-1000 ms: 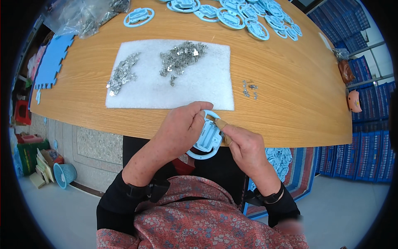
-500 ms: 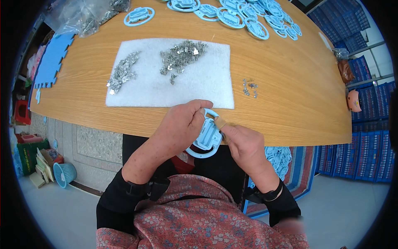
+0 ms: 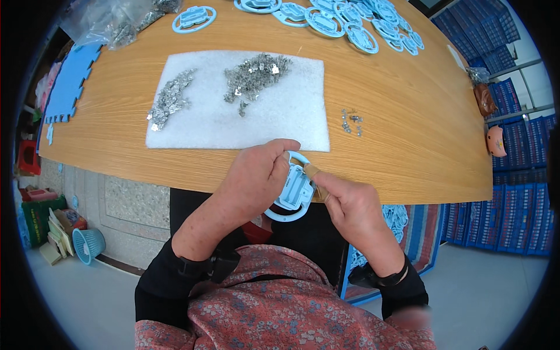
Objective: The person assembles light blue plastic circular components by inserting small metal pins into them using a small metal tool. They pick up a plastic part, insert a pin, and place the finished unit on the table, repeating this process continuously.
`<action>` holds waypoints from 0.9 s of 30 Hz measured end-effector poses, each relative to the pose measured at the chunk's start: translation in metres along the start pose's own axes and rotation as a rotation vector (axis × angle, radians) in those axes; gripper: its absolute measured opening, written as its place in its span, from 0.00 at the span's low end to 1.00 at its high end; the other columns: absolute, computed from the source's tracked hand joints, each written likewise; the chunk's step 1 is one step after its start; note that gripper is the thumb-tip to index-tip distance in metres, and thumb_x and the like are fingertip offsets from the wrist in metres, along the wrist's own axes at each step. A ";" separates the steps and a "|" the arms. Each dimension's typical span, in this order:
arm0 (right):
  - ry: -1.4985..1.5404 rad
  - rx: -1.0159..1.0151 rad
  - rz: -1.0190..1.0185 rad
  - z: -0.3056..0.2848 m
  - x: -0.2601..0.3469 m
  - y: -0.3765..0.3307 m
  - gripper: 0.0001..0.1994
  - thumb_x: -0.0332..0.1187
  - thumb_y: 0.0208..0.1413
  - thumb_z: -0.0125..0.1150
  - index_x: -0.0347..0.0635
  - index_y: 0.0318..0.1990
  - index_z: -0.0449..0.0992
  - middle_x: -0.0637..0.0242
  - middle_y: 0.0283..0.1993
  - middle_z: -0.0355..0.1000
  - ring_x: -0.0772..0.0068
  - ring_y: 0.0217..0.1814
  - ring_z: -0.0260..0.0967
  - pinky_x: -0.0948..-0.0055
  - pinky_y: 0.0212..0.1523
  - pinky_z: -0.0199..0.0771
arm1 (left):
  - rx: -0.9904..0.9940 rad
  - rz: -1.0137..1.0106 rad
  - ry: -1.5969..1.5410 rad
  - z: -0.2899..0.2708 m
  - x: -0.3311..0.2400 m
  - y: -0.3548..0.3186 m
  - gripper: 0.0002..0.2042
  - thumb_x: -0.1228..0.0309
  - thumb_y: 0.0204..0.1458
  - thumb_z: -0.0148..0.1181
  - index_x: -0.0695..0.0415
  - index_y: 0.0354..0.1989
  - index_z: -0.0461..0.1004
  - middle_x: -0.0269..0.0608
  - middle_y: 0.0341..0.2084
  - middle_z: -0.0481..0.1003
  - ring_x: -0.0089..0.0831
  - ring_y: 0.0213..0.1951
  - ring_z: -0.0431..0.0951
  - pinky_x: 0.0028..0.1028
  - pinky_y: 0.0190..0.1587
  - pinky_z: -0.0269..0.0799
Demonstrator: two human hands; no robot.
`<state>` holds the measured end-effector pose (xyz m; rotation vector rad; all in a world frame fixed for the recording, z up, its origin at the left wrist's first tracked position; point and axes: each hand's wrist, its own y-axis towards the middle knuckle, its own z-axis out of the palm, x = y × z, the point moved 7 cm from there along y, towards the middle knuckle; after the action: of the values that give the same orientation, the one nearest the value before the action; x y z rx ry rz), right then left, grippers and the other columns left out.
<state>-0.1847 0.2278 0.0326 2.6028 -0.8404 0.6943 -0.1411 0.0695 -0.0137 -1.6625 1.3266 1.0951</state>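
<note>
My left hand [image 3: 254, 179] is closed on the upper left rim of a light blue plastic toy steering wheel [image 3: 296, 191], its index finger stretched along the top. The wheel is tilted at the table's near edge, with its boxy hollow centre facing up. Closed at the right rim, my right hand [image 3: 354, 204] presses a fingertip wrapped in a tan cover [image 3: 311, 171] against the wheel beside the hollow. Any small piece under that fingertip is hidden. Just beyond my hands, a white padded mat [image 3: 204, 128] carries two heaps of small metal clips [image 3: 251, 79] [image 3: 170, 99].
Several more blue wheels [image 3: 326, 23] are piled at the table's far side. Small metal pieces [image 3: 352, 122] lie right of the mat. A plastic bag [image 3: 99, 23] and blue foam tile [image 3: 73, 81] sit at the left. Below right stands a crate [image 3: 357, 296] of blue parts.
My right hand has shifted slightly right and its wrist has turned, with the fingertip still on the wheel. The left hand keeps its hold. The view has tilted slightly.
</note>
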 end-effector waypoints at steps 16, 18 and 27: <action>-0.064 0.126 0.097 -0.026 0.004 0.014 0.12 0.32 0.61 0.57 0.43 0.51 0.78 0.47 0.33 0.76 0.46 0.36 0.77 0.56 0.35 0.75 | 0.016 -0.068 -0.127 -0.004 0.004 -0.003 0.15 0.71 0.69 0.44 0.65 0.55 0.74 0.39 0.35 0.79 0.20 0.38 0.77 0.25 0.43 0.75; 0.142 0.029 0.252 -0.024 -0.008 -0.001 0.12 0.33 0.64 0.58 0.40 0.51 0.77 0.52 0.32 0.78 0.57 0.33 0.77 0.64 0.35 0.75 | 0.041 -0.099 -0.214 -0.004 0.002 -0.004 0.15 0.71 0.69 0.44 0.65 0.56 0.74 0.38 0.37 0.79 0.19 0.39 0.77 0.24 0.44 0.75; 1.089 0.046 0.550 0.017 -0.030 -0.033 0.14 0.37 0.68 0.58 0.33 0.48 0.77 0.74 0.36 0.75 0.88 0.38 0.66 0.82 0.39 0.68 | 0.166 -0.186 -0.632 0.016 -0.017 -0.027 0.16 0.72 0.68 0.45 0.63 0.60 0.70 0.36 0.46 0.77 0.18 0.46 0.75 0.22 0.50 0.73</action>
<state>-0.1805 0.2598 -0.0025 1.5376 -1.0898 1.9919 -0.1188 0.0953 -0.0024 -1.1496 0.8099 1.2231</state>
